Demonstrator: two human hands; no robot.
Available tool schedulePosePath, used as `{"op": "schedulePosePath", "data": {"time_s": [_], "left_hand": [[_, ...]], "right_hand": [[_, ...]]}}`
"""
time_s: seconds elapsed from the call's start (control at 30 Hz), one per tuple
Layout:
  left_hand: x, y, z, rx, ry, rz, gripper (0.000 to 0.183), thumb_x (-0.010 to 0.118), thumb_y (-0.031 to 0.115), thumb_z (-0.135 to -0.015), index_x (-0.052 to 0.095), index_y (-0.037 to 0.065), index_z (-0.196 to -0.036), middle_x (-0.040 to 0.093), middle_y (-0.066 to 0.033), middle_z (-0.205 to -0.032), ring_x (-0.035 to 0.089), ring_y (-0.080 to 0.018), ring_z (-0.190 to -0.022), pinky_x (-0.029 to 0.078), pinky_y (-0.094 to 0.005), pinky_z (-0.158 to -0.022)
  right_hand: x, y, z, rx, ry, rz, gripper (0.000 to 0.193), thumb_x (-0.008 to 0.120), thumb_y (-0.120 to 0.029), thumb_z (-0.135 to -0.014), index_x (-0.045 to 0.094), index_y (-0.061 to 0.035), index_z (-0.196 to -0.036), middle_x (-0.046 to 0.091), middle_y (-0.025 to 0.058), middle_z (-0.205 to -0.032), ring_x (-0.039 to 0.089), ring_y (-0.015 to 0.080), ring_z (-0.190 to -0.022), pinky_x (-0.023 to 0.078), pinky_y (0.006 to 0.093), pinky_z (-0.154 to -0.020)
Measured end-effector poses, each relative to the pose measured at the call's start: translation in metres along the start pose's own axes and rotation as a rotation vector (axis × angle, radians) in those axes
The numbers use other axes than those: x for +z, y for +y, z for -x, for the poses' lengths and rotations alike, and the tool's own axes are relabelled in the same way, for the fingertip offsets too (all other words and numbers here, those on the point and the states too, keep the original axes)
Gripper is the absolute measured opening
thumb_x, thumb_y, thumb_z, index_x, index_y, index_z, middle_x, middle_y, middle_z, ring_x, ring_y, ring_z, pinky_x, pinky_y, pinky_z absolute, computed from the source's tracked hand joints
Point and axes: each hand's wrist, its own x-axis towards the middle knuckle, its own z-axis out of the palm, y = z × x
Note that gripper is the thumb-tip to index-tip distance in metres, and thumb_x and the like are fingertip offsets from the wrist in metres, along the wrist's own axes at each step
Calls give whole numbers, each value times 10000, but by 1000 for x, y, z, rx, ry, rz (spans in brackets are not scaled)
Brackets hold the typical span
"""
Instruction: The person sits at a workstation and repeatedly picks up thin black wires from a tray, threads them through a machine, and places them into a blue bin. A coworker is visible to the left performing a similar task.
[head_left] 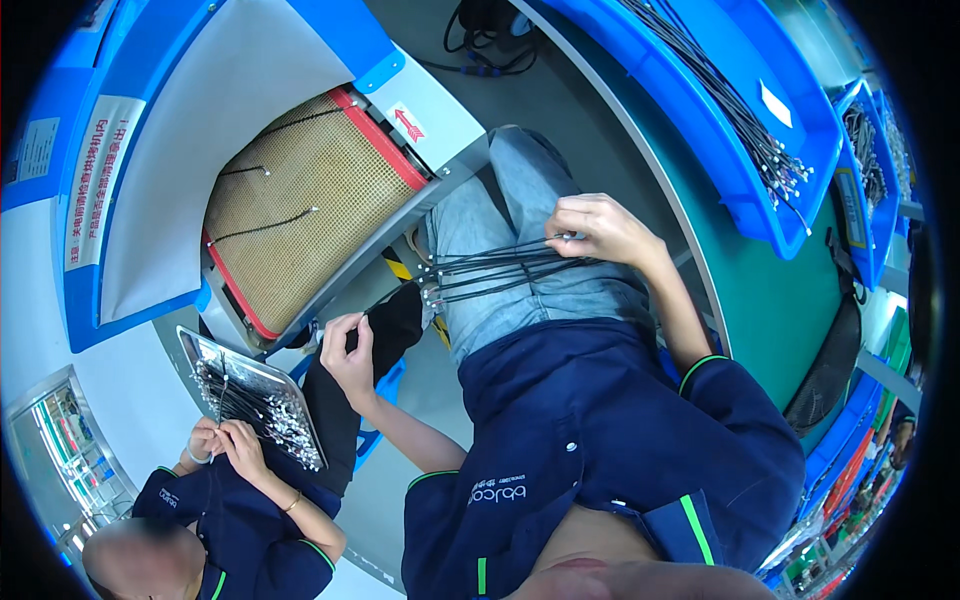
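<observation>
Several thin black cables (500,277) with small pale ends lie side by side across my jeans-covered thighs. My right hand (600,232) is closed in a pinch on a black cable at the right end of this bunch. Further left and nearer the body, the fingers of my left hand (349,362) are pinched together on the tip of a thin black cable, which runs up toward the pale ends on my lap. Part of that cable is hard to see against the dark clothing behind it.
At upper left, a conveyor's tan mesh belt (300,200) with red edges carries a few cables. A co-worker's hands (228,440) handle cables over a metal tray (311,398) at lower left. Blue bins (745,60) of cables stand on a green table (765,300) at right.
</observation>
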Motion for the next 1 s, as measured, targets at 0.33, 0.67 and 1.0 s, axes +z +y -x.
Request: {"op": "schedulePosePath", "data": {"time_s": [0.33, 0.67, 1.0], "left_hand": [[-2, -31, -55, 22, 13, -42, 93, 677, -22, -751, 645, -8, -838, 635, -93, -795, 606, -184, -720, 487, -284, -692], [-20, -108, -156, 51, -32, -113, 102, 659, 74, -803, 652, 15, -886, 632, -73, -816, 601, -160, -747, 476, -274, -699], [-12, -164, -212, -51, -162, -120, 131, 658, 120, -829, 644, 18, -909, 623, -74, -887, 612, -173, -799, 477, -277, -739]], "right_hand": [[19, 8, -33, -42, 103, 79, 132, 721, -91, -718, 606, -65, -775, 566, 46, -719, 574, 218, -670, 466, 331, -602], [78, 15, -114, 4, 221, 68, 106, 679, -131, -738, 613, -89, -809, 562, 35, -790, 543, 222, -833, 457, 342, -760], [122, 28, -158, 59, 329, 123, 131, 706, -116, -703, 602, -81, -774, 559, 36, -918, 531, 229, -967, 387, 427, -949]]}}
